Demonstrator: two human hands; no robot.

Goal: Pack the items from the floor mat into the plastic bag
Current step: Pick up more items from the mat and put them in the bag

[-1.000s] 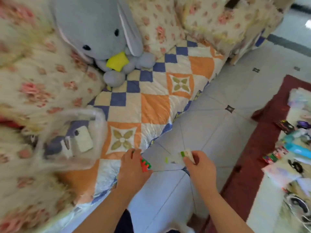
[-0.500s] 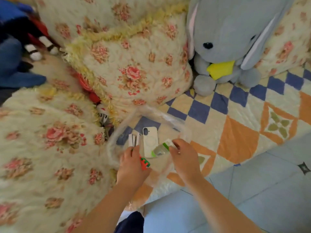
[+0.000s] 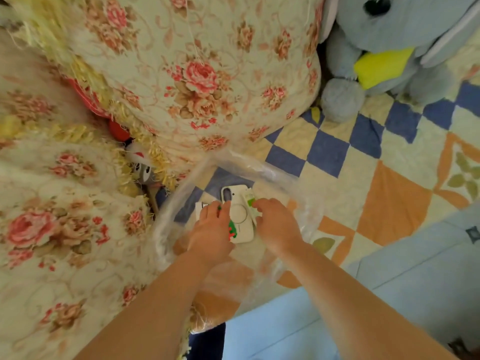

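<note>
2 pinches in crinkly bag (image 3: 298, 193): left hand (image 3: 210, 229), red-green packet (image 3: 232, 231); right hand (image 3: 278, 227), green-white packet (image 3: 250, 202).

Pale floor tiles (image 3: 402, 294) were seen beside a quilt-covered seat (image 3: 350, 203), where floral cushions (image 3: 197, 74) and 1 plush rabbit (image 3: 405, 29) were propped.

A patchwork quilt (image 3: 389, 203) of blue, orange and cream squares carries everything. On it lie a clear plastic bag (image 3: 307, 196) at the near edge, a large floral cushion (image 3: 197, 74) behind it, and a grey plush rabbit (image 3: 389, 29) at the far right.
</note>
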